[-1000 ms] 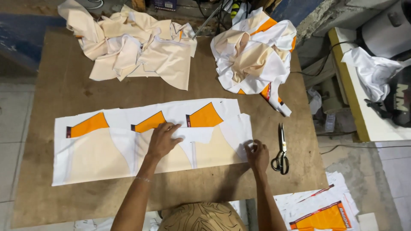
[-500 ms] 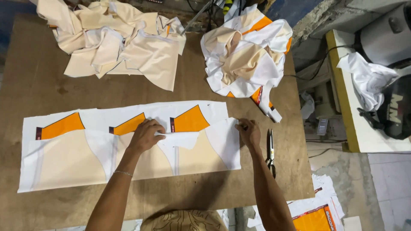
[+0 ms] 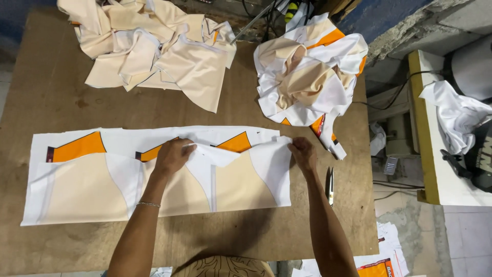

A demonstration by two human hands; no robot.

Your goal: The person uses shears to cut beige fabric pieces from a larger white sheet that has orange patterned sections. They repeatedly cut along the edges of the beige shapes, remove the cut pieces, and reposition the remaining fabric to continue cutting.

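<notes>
Now both hands [image 3: 173, 156] [image 3: 303, 154] have lifted the fabric strip's [image 3: 77, 179] edge

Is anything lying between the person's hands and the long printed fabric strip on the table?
Nothing visible. The left hand and right hand both rest directly on the printed fabric strip, at its folded top edge. The scissors lie off the strip to the right, and both crumpled fabric piles sit farther back.

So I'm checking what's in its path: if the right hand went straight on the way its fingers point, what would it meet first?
The right hand points up the table; past the printed fabric strip it grips, it would probably first meet the crumpled white-and-orange pile.
</notes>
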